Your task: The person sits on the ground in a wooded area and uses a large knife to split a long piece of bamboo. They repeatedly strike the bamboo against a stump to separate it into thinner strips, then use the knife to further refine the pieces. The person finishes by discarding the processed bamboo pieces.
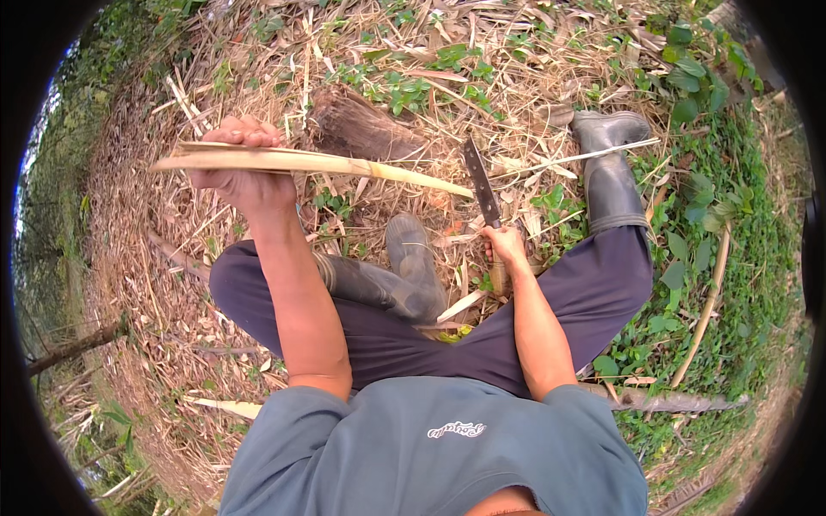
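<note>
My left hand (245,163) is raised at the left, its fingers wrapped round a long pale strip of split bamboo or wood (344,166). The strip runs rightward and tapers to a point close to the blade of a knife. That knife (482,182) has a dark, straight blade with small marks along it, pointing away from me. My right hand (506,248) is closed on its light handle, above the ground between my legs. Whether blade and strip tip touch, I cannot tell.
A short brown log (366,125) lies beyond the strip. My rubber boots (613,168) rest on ground strewn with dry leaves and stalks. A thin pale stick (585,156) crosses the right boot. Green plants (688,77) grow along the right, where a branch (662,402) lies.
</note>
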{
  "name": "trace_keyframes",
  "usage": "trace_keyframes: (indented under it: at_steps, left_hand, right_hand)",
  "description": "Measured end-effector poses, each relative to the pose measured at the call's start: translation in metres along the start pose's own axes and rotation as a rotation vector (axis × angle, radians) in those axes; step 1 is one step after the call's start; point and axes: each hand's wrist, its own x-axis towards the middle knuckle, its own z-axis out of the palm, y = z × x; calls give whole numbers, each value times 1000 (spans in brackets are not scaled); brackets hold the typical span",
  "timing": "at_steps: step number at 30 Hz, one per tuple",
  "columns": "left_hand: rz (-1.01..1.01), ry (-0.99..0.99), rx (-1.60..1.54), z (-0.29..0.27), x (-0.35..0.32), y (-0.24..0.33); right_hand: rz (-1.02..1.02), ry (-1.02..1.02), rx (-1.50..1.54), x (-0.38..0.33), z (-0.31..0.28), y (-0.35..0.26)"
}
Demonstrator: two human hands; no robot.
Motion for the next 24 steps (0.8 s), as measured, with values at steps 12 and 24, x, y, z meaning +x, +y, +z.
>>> trace_keyframes:
  at_steps: [12, 24]
  left_hand:
    - [-77, 389, 24, -12, -12, 12]
    - [487, 681, 979, 22, -29, -7]
  right_hand:
    - [-38, 68, -85, -4, 5, -5]
    - [-420, 305, -371, -87, 46, -70]
